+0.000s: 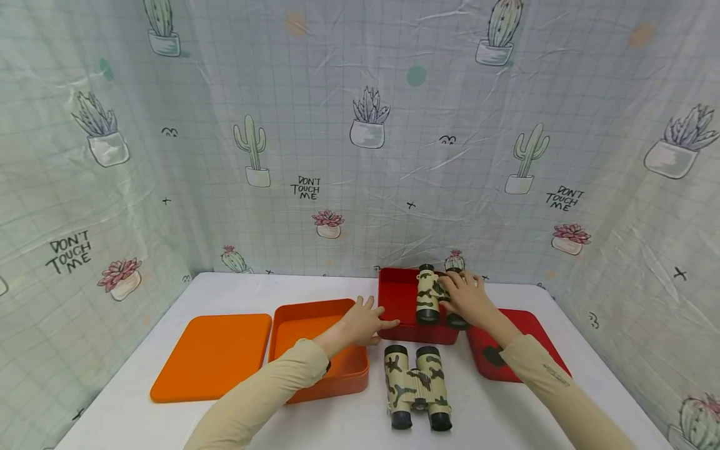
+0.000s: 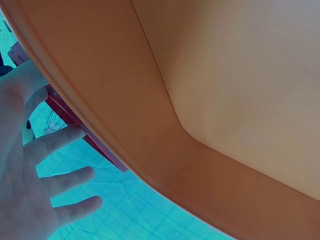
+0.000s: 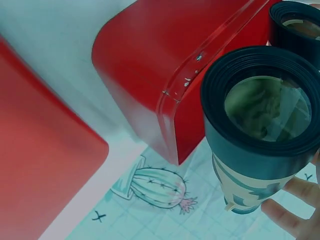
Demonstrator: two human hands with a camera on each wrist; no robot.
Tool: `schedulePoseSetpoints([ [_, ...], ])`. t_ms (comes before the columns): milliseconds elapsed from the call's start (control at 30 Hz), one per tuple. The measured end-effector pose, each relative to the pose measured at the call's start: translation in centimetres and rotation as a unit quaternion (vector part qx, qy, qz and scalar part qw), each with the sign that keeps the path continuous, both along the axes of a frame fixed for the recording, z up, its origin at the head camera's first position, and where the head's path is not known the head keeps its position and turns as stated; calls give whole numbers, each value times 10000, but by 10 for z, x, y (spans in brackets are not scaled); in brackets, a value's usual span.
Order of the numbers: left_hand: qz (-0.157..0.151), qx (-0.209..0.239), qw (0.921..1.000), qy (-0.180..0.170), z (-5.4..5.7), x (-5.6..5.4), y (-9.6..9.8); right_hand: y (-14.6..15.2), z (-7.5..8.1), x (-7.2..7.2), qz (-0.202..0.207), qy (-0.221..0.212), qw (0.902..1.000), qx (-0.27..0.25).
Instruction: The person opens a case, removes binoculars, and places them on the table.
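Observation:
My right hand (image 1: 465, 299) grips a pair of camouflage binoculars (image 1: 427, 292) by one barrel, above the open red box (image 1: 396, 303). The binoculars overlap the right part of that box in the head view. Close up in the right wrist view, a black-rimmed lens (image 3: 267, 107) faces the camera, with fingertips (image 3: 282, 216) against the barrel. My left hand (image 1: 360, 322), its fingers spread, is at the red box's left front corner, over the right rim of the orange box (image 1: 289, 331). It holds nothing.
Another pair of camouflage binoculars (image 1: 398, 382) lies on the white table (image 1: 349, 431) in front of the red box. An orange lid (image 1: 216, 356) lies at the left. At the right is a red lid (image 1: 523, 328), partly behind my right forearm. A cactus-print curtain (image 1: 360, 175) hangs behind.

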State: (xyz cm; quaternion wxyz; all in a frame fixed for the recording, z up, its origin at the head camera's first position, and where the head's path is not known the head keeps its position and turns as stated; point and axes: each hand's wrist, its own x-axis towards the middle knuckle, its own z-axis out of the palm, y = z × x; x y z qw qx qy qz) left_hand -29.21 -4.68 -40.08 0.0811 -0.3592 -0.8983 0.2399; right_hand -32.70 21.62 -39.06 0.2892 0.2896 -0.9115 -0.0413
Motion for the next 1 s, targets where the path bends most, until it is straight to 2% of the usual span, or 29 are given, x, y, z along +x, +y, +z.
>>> schedulePoseSetpoints([
  [400,14,-9,10000,60,-1,0,0,3,5,25,-66,-143,9998,154],
  [733,6,61,10000,6,-3,0,-1,9,4,41,-154,72,9995,274],
  [1000,25,41,10000,27,-4,-1,1,15,1,57,-51,260,9990,358],
])
